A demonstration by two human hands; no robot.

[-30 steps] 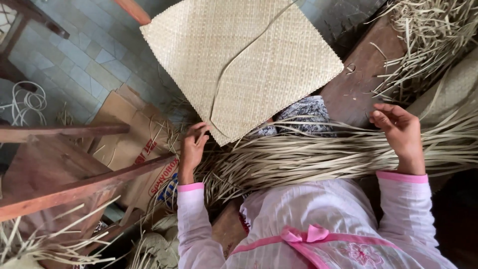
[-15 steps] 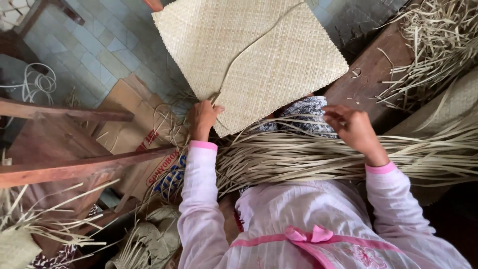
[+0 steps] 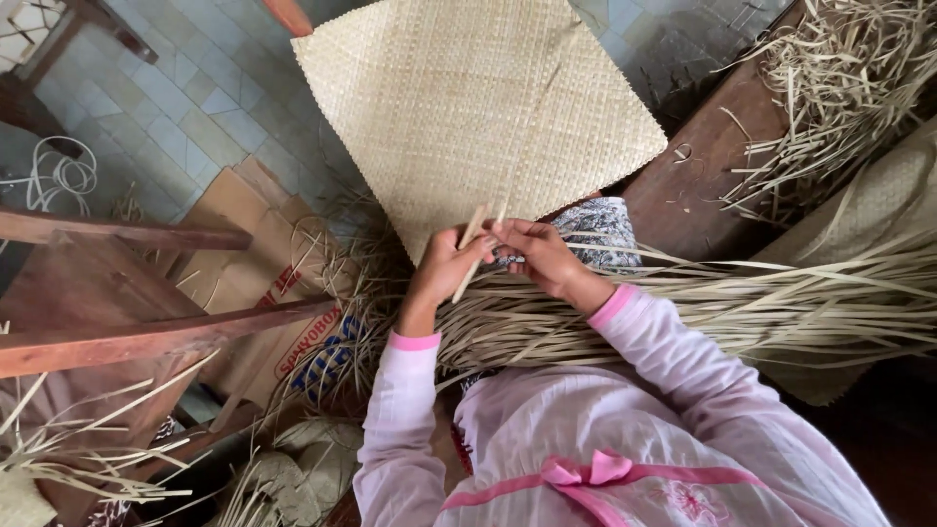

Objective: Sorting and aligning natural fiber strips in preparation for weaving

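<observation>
Straw strip (image 3: 472, 252) is pinched by fingers of left hand (image 3: 444, 268) & right hand (image 3: 540, 252) at frame centre, just below woven mat (image 3: 468, 107); loose straw bundle (image 3: 781, 303) lies w/ it at right.

Both hands, left hand (image 3: 444, 265) and right hand (image 3: 535, 254), have come together, pinching a pale strip (image 3: 472, 249).

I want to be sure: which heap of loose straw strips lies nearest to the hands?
The long bundle lying across the lap, directly under both hands. The tangled pile at upper right and the strips at lower left lie well away.
</observation>
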